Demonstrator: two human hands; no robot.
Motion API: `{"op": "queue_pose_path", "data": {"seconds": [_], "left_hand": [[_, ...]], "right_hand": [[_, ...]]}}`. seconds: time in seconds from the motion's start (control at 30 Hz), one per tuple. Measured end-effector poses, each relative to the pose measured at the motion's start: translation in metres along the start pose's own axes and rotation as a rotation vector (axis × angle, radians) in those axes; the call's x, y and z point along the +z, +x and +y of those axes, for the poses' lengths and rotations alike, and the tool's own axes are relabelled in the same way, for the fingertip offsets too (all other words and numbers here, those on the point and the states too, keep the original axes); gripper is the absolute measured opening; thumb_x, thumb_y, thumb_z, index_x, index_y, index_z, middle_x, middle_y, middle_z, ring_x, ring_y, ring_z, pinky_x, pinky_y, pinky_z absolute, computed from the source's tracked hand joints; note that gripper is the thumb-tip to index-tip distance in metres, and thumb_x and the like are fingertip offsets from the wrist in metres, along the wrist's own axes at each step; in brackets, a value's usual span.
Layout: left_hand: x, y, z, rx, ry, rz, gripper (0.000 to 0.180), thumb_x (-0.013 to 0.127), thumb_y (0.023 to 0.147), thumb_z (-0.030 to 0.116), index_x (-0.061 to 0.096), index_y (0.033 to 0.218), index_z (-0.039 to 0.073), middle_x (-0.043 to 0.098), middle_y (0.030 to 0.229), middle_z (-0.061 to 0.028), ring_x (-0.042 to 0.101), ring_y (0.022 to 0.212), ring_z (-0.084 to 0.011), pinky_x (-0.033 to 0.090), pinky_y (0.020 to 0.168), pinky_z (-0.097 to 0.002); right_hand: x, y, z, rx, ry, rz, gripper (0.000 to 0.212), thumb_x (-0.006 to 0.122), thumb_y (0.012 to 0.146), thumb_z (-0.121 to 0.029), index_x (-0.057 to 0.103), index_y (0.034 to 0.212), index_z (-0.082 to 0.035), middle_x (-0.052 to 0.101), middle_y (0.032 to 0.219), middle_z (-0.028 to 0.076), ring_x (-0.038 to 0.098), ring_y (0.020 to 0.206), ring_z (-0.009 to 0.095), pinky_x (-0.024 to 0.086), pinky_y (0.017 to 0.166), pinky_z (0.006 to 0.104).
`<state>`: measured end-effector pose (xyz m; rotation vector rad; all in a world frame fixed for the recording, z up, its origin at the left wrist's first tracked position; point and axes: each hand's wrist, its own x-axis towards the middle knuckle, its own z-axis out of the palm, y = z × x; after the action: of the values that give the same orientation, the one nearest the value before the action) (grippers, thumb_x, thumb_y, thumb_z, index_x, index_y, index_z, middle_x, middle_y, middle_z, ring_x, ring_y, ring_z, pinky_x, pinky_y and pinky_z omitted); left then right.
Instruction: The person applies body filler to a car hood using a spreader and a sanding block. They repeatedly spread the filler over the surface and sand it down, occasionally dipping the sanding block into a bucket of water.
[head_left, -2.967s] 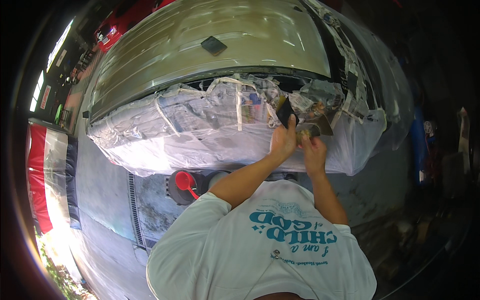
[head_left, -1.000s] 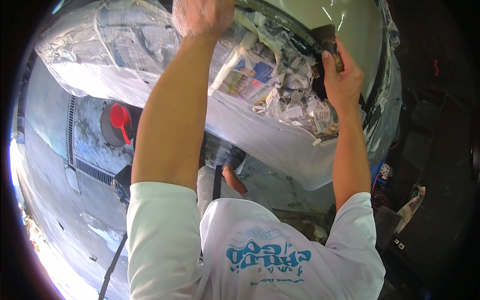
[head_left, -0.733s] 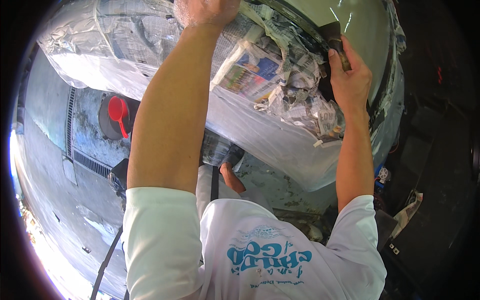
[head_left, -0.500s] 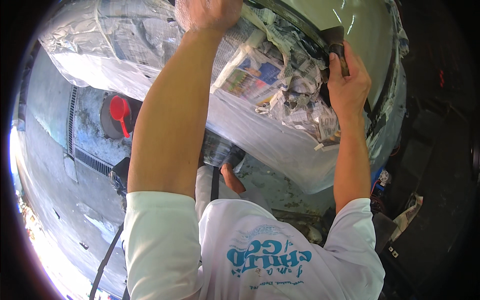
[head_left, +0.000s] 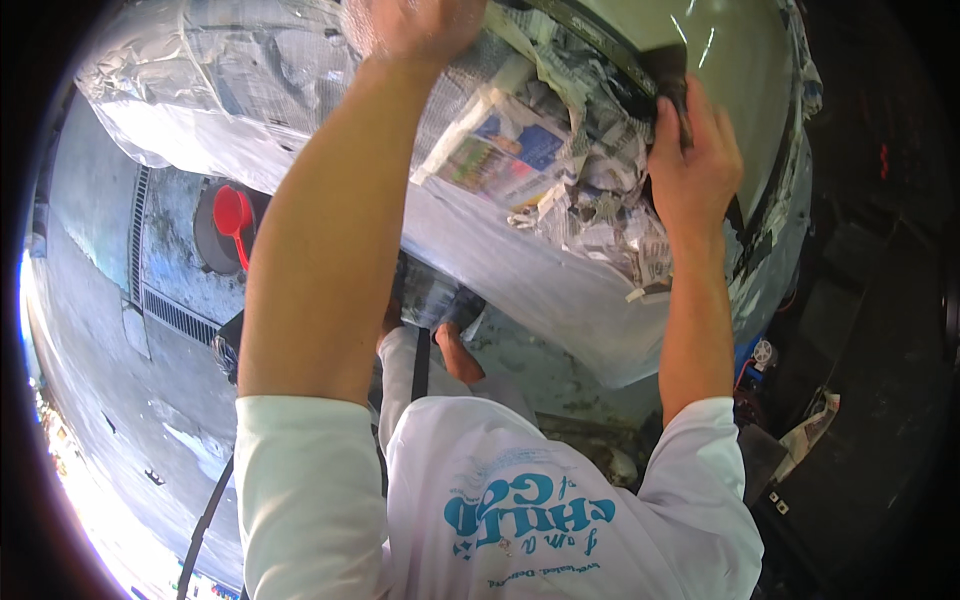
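In my right hand (head_left: 697, 150) is a putty knife (head_left: 664, 66) with a dark, broad blade, my fingers wrapped round its handle. The blade lies against a dark trim edge (head_left: 600, 37), beside a pale, glossy vehicle panel (head_left: 735, 80). Crumpled newspaper (head_left: 612, 215) is bunched just left of that hand. My left hand (head_left: 415, 28) reaches to the top edge of the view, over the plastic-and-newspaper covering (head_left: 270, 85). Its fingers are hidden or cut off there, so I cannot see what they do.
Translucent sheeting (head_left: 520, 265) hangs down the vehicle's near side. On the floor at left, a red dipper (head_left: 233, 215) rests over a dark round container (head_left: 212, 238), near a drain grate (head_left: 180, 318). My foot (head_left: 458, 355) stands below the sheeting. Dark clutter lies at right.
My right hand shifts slightly, turning the putty knife so less of its handle shows. My left hand stays near the top edge. The whole view has moved a little.
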<state>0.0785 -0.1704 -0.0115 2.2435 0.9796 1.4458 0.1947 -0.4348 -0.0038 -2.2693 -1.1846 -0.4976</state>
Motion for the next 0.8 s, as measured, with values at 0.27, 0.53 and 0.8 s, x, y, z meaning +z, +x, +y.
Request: {"op": "queue_pose_path", "data": {"seconds": [0.27, 0.53, 0.8], "left_hand": [[-0.006, 0.008, -0.003, -0.071, 0.071, -0.139, 0.047, 0.047, 0.111, 0.043, 0.073, 0.108, 0.005, 0.073, 0.095, -0.0278, 0.067, 0.094, -0.0502, 0.050, 0.087, -0.0554], [-0.003, 0.002, -0.001, -0.034, 0.071, -0.056, 0.051, 0.045, 0.112, 0.045, 0.073, 0.105, 0.003, 0.073, 0.097, -0.0285, 0.067, 0.097, -0.0499, 0.050, 0.087, -0.0562], [-0.004, 0.003, 0.000, 0.002, 0.027, -0.040, 0.056, 0.041, 0.113, 0.048, 0.074, 0.104, 0.003, 0.073, 0.097, -0.0291, 0.067, 0.098, -0.0499, 0.049, 0.087, -0.0557]], "right_hand": [[0.001, -0.001, -0.007, 0.010, -0.036, 0.013, 0.038, 0.077, 0.094, -0.011, 0.074, 0.132, -0.011, 0.061, 0.085, 0.010, 0.063, 0.072, 0.030, 0.051, 0.062, 0.0431], [0.002, -0.007, -0.008, 0.048, -0.062, 0.012, 0.039, 0.077, 0.093, -0.013, 0.073, 0.133, -0.010, 0.061, 0.087, 0.010, 0.064, 0.078, 0.032, 0.052, 0.067, 0.0457], [0.004, -0.001, -0.016, 0.025, -0.062, 0.048, 0.037, 0.076, 0.093, -0.012, 0.073, 0.130, -0.010, 0.064, 0.088, 0.010, 0.066, 0.080, 0.033, 0.054, 0.070, 0.0467]]}}
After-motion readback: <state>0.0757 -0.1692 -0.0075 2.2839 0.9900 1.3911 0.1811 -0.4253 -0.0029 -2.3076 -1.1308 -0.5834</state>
